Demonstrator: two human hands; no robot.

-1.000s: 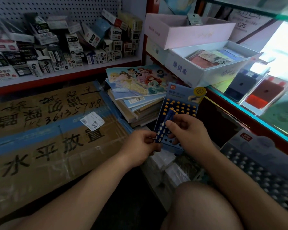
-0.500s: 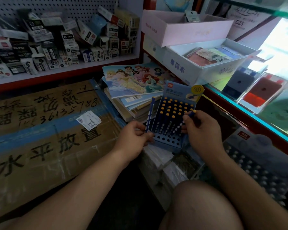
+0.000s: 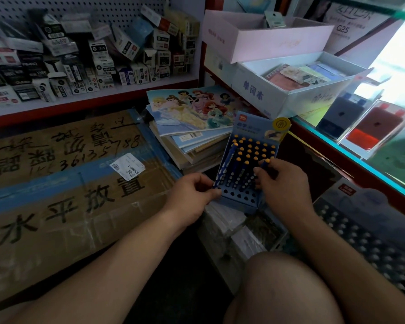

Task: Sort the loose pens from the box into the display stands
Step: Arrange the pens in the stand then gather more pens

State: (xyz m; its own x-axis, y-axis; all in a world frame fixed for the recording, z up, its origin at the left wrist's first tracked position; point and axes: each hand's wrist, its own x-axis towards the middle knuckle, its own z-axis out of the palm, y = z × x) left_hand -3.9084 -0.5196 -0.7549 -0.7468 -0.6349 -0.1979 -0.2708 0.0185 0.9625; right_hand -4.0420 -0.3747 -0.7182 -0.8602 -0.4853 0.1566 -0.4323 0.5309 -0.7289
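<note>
Head view: one blue display stand (image 3: 255, 127) sits between the two hands, in front of one book stack (image 3: 192, 146). The left hand (image 3: 192, 192) pinches one dotted blue pen (image 3: 225, 164) at the stand's left edge. The right hand (image 3: 284, 183) has its fingers curled round one orange-tipped pen (image 3: 264, 164) over the stand's right side. One grey stand (image 3: 369, 230) lies at lower right.

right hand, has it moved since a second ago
Yes: the right hand has shifted rightward, away from the stack of books, from the lower middle of the pen stand to its right edge, where it pinches a pen.
</note>
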